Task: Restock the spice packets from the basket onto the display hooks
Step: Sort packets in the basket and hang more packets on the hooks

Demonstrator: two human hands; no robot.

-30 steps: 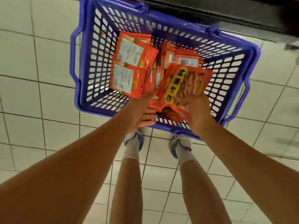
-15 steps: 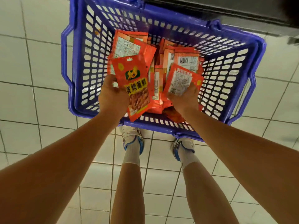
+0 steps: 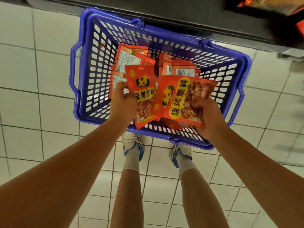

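A blue plastic basket (image 3: 85, 89) stands on the tiled floor in front of my feet, with several red-orange spice packets (image 3: 181, 69) lying inside. My left hand (image 3: 122, 102) grips one packet (image 3: 143, 89) upright by its left edge, printed front facing me. My right hand (image 3: 205, 112) holds a second packet (image 3: 179, 99) turned sideways, front up, above the basket's near side. The two held packets overlap slightly at their edges. No display hooks are in view.
A dark shelf base (image 3: 181, 17) runs along the top, just behind the basket. Blurred orange packages (image 3: 269, 4) show at the top right corner. My legs and white-blue shoes (image 3: 133, 147) stand just short of the basket on the white tiles.
Both hands have lifted higher with their packets. The right hand's packet has turned from label side to printed front. The camera view shifted, so the basket sits further right.
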